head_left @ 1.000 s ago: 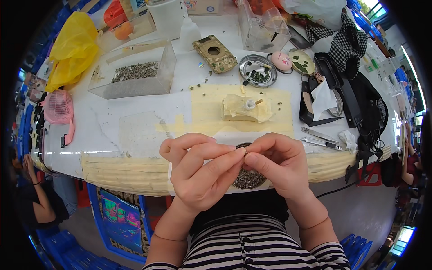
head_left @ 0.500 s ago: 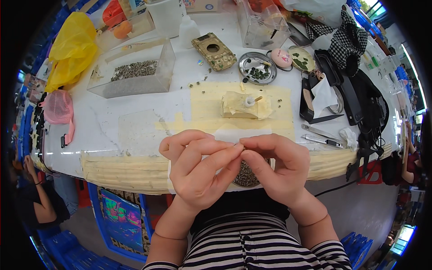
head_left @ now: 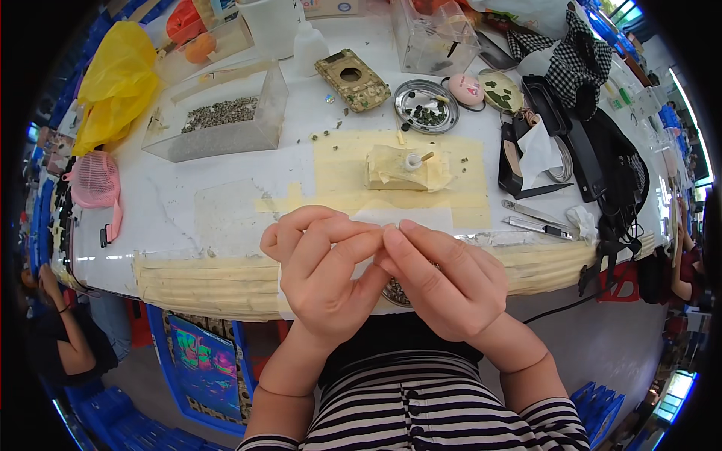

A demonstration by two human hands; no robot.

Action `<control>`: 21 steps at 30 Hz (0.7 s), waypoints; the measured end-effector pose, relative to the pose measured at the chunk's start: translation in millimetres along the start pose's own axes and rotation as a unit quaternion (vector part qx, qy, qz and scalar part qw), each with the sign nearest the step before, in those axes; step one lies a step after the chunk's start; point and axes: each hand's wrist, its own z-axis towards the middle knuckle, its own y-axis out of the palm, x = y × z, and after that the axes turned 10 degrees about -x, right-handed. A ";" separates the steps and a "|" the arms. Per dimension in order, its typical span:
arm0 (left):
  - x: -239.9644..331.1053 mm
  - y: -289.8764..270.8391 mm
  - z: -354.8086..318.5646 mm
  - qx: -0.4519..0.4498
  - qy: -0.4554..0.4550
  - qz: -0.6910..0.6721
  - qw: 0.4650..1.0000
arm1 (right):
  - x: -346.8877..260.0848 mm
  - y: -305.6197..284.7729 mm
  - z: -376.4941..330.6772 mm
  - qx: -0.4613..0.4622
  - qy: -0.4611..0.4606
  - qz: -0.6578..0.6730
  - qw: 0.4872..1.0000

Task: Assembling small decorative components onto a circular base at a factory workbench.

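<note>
The left hand (head_left: 325,274) and the right hand (head_left: 444,282) are coming together just over the near edge of the desk (head_left: 226,203), right in front of the person's striped shirt (head_left: 421,410). The fingertips of both hands are pressing against each other at one spot, thumbs and first fingers pinched tight. If a tiny piece is sitting in that pinch, it is too small and too hidden to see, so I cannot tell what the fingers are grasping. Under the right hand a small round dish of little dark bits (head_left: 395,293) is peeking out at the desk's near edge. Past the fingertips, near the middle of the desk, a pale yellow block (head_left: 406,169) is lying on a patch of yellow tape (head_left: 338,173). Toward the far edge a round metal dish (head_left: 426,107) is holding small green pieces, with a camouflage-coloured part (head_left: 353,81) just beside it. A clear box of grey bits (head_left: 218,120) is sitting toward the far left corner. Metal tweezers (head_left: 530,218) are lying near the right edge.
</note>
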 end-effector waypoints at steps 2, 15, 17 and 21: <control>-5.1 1.9 -2.6 0.013 -0.014 -0.032 0.999 | 3.6 -3.3 1.0 -0.024 -0.036 -0.002 0.999; 8.0 -3.2 -2.3 0.000 0.017 0.058 0.998 | -2.0 -7.1 6.1 -0.040 0.237 0.359 0.902; 8.7 -1.8 -4.4 0.002 0.027 0.080 0.996 | 2.4 -10.7 4.4 -0.065 0.245 0.372 0.893; 5.5 -5.8 -1.2 -0.014 0.029 -0.001 0.999 | 3.6 -14.8 1.5 -0.087 0.322 0.534 0.777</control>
